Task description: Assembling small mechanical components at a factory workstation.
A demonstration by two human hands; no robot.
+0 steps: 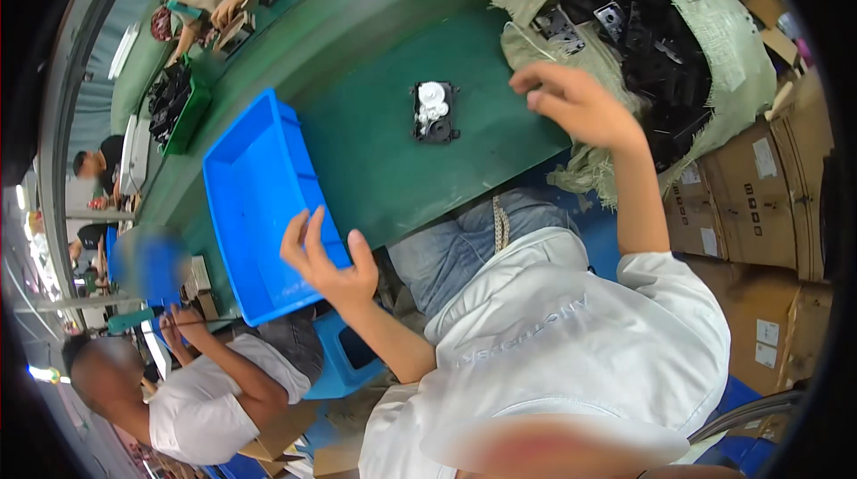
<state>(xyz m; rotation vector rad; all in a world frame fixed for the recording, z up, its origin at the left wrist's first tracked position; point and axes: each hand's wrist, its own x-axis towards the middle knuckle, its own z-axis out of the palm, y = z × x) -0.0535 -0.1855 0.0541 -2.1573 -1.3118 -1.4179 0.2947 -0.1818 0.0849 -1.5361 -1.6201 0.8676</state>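
Note:
On the green table lies a small black plastic gear housing with white gears, apart from both hands. My left hand is raised in front of the blue plastic bin, fingers spread and nothing in them. The bin is tilted in view, and its visible inside holds no parts. Over by the woven sack, my right hand hangs above the table's right part, fingers loosely bent and apart, with nothing seen in them. Black plastic parts and a few metal-faced pieces fill the open sack.
Cardboard boxes are stacked at the right, beyond the sack. To the left, a co-worker in a white shirt sits near a blue stool. Across the table another person works beside a green crate of dark parts.

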